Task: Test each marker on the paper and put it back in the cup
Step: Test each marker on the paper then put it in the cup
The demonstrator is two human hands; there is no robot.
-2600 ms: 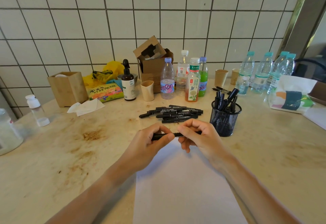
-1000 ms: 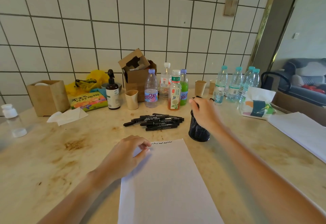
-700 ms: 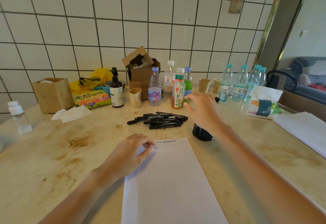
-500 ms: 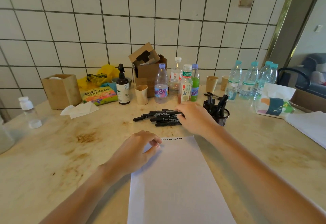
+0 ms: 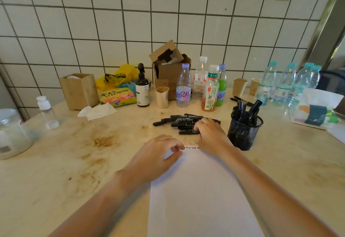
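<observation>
A white tiled wall (image 5: 112,24) with dark grout rises behind a beige, brown-stained tabletop (image 5: 74,162). A metal frame (image 5: 324,31) slants at the right. Soft daylight falls evenly.

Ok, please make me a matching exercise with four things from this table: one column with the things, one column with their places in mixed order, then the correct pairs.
Things
1. mesh cup
2. pile of markers
3. left hand
4. wooden box

Places
A. on the paper's top left corner
B. far left, by the wall
C. right of the right hand
D. beyond the paper

Pairs: 1-C, 2-D, 3-A, 4-B
</observation>
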